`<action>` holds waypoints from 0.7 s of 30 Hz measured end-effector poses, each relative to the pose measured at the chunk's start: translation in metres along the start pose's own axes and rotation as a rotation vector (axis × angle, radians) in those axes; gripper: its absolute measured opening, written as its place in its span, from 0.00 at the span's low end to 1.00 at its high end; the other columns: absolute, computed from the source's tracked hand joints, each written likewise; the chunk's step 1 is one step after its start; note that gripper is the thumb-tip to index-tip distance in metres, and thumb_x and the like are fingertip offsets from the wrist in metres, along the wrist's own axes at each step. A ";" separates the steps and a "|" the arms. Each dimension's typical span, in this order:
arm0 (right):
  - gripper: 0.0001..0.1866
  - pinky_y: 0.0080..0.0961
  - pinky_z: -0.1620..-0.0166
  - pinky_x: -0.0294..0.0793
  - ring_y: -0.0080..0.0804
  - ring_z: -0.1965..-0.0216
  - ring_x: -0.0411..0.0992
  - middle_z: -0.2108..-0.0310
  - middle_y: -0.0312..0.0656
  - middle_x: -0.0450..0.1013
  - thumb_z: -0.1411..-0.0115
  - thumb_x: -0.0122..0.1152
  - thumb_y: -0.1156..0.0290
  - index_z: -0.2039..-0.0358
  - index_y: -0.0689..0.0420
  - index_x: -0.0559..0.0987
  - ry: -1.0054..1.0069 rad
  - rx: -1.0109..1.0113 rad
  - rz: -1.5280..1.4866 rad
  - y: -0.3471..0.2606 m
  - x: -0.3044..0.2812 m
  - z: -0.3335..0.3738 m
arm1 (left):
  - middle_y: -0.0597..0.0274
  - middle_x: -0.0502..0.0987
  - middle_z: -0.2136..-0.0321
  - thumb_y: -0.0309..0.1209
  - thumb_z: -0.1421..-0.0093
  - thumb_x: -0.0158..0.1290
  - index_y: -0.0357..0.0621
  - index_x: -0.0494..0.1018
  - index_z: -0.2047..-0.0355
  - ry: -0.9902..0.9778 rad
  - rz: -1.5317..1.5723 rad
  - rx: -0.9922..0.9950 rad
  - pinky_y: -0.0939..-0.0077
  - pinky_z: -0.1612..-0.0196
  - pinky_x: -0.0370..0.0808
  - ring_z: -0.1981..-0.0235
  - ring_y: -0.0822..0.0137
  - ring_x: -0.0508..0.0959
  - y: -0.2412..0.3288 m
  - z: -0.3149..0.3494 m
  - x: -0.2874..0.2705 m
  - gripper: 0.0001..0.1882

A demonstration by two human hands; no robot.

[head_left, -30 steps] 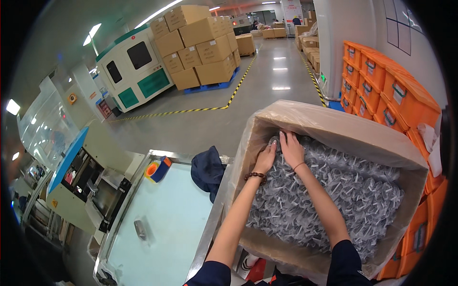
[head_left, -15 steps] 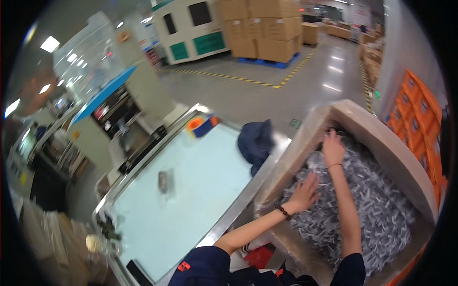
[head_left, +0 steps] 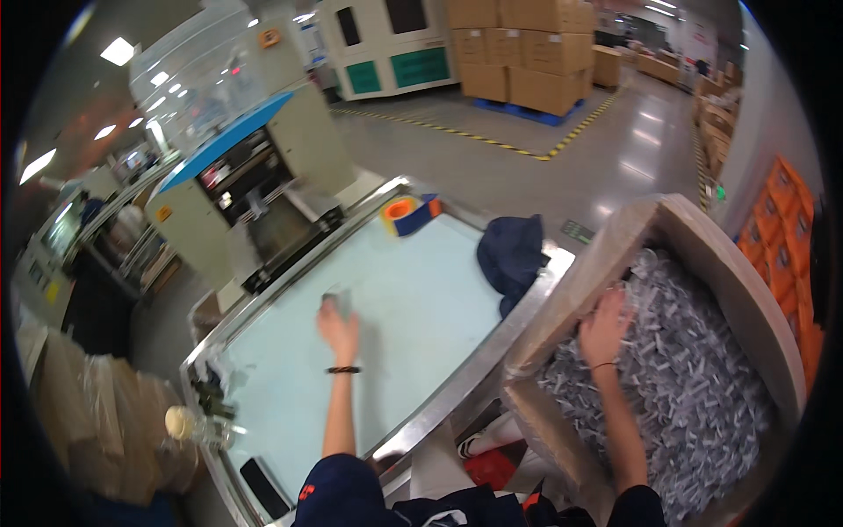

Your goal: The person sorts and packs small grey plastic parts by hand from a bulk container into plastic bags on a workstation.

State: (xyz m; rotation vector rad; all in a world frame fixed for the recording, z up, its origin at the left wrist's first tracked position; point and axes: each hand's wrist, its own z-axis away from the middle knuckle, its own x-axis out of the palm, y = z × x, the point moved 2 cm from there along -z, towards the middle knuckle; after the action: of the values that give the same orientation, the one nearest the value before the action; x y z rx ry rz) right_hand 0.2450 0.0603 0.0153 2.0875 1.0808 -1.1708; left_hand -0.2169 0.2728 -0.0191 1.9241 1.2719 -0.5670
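On the pale table top (head_left: 413,351), my left hand (head_left: 338,332) has its fingers closed on a small clear-grey plastic piece (head_left: 338,299). The far end of the piece shows beyond the fingertips; the rest is covered by the hand. My right hand (head_left: 606,327) reaches inside a big lined carton (head_left: 562,321), close to its left wall. Its fingers are stretched and apart, lying over a heap of small clear-grey plastic pieces (head_left: 676,378). No piece can be made out in that hand.
A dark blue cap (head_left: 511,259) lies by the table's right edge, an orange and blue tape roll (head_left: 408,213) at its far corner. A bottle (head_left: 198,426) and a phone (head_left: 263,486) are at the near left. A machine (head_left: 272,189) stands behind; orange crates (head_left: 777,237) flank the carton.
My left hand has moved from the carton to the plastic piece on the table. My right hand has stayed in the carton, drawn slightly nearer. The whole view has shifted a little.
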 end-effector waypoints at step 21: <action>0.38 0.30 0.45 0.58 0.35 0.47 0.60 0.46 0.51 0.58 0.48 0.53 0.80 0.41 0.56 0.45 -0.348 0.193 -2.058 -0.060 -0.118 0.132 | 0.52 0.67 0.55 0.29 0.58 0.59 0.38 0.62 0.51 -0.587 0.862 1.000 0.63 0.54 0.65 0.56 0.52 0.67 0.245 0.131 -0.104 0.32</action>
State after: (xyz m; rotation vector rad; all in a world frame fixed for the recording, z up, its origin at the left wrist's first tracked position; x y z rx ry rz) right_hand 0.0975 -0.0499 0.0488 0.0132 2.9283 -2.1520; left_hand -0.0314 0.0546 0.0567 2.4928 -0.3596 -1.2811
